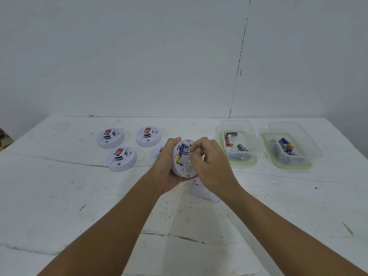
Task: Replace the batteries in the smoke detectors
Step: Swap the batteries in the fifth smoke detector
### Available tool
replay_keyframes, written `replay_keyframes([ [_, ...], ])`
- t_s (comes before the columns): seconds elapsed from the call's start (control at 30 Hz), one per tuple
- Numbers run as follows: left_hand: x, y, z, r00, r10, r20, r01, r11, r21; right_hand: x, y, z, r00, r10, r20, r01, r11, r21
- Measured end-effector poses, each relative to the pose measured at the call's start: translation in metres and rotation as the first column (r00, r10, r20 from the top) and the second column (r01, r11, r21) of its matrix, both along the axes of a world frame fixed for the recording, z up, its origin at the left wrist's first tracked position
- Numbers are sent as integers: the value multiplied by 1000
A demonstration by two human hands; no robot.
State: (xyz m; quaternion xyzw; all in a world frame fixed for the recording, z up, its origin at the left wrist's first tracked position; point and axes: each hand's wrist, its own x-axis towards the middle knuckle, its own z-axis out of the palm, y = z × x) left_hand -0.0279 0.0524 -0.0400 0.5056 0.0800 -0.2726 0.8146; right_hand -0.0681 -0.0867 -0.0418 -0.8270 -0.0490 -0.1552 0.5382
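Note:
My left hand (166, 166) grips a white smoke detector (183, 160) above the table, its open back turned toward me. A purple and yellow battery (179, 155) sits in its compartment. My right hand (209, 162) reaches into the compartment with curled fingers; whether it pinches anything is hidden. A white cover piece (201, 191) lies on the table under my right wrist. Three more detectors lie face up at left (110, 137) (148, 136) (121, 158). Another detector (158, 153) is half hidden behind my left hand.
Two clear plastic tubs stand at the right: the nearer tub (238, 144) holds black and red batteries, the farther tub (288, 148) holds purple ones. The white table (79, 196) is scuffed and cracked. A white wall rises behind it.

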Motion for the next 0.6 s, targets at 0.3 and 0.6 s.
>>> replay_keyframes([
  [0.3, 8, 4, -4, 999, 7, -50, -9, 999, -37, 5, -4, -12, 967, 61, 247, -1, 972, -234],
  [0.6, 12, 5, -10, 999, -21, -43, 21, 1000, 5, 6, 0, -14, 963, 75, 258, 20, 937, -348],
])
